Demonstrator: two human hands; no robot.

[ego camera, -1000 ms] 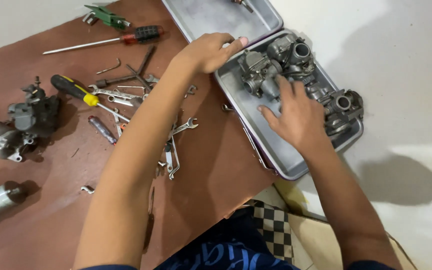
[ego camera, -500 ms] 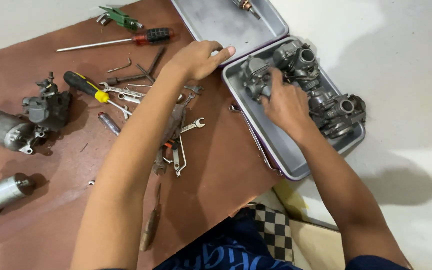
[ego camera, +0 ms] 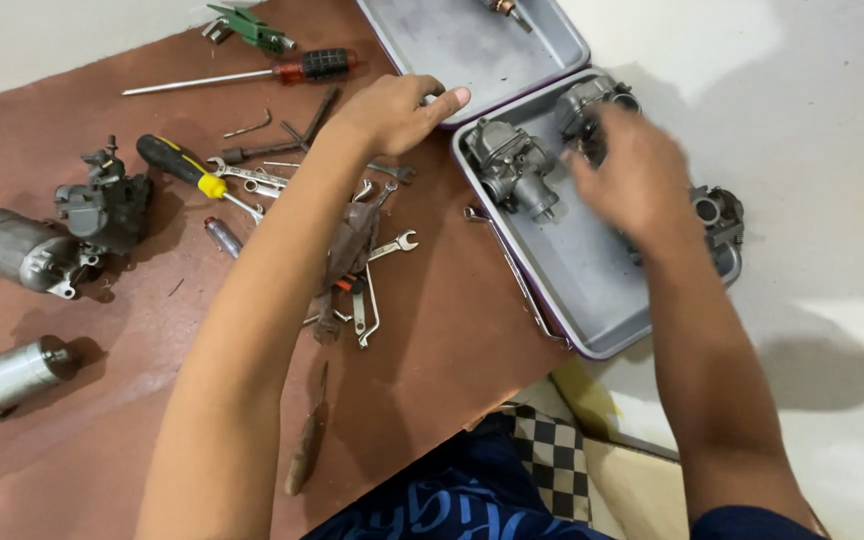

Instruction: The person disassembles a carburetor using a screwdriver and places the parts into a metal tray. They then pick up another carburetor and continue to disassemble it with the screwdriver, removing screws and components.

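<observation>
Grey metal tray (ego camera: 592, 290), reddish-brown mat (ego camera: 102, 420), red-handled screwdriver (ego camera: 252, 72), black-and-yellow screwdriver (ego camera: 187, 170), checkered cloth (ego camera: 547, 455) (black and white)

The blurred right hand (ego camera: 624, 175) hides some carburetors (ego camera: 592, 105) beneath.

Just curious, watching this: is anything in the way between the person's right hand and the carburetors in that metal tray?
Nothing visible is. The right hand is blurred, directly over the carburetors at the far end of the metal tray, hiding part of them. Another carburetor lies uncovered just left of it. The left hand rests at the tray's edge.
</observation>
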